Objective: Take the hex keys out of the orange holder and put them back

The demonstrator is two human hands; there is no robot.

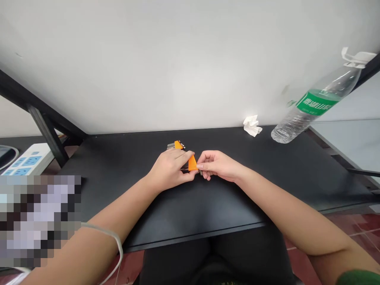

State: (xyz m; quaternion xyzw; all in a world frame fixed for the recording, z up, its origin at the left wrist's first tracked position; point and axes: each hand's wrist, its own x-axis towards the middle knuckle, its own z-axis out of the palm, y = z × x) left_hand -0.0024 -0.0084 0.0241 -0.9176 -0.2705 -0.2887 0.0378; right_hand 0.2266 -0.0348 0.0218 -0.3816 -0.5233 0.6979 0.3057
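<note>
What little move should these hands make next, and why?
Perhaps the right hand should gently shift the small metal piece at the right edge of the orange holder: its fingertips are right there, while the left hand grips the holder.

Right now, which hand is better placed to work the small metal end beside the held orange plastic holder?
Right, likely: your right hand is at the small metal end, while your left hand pinches the orange plastic holder.
</note>
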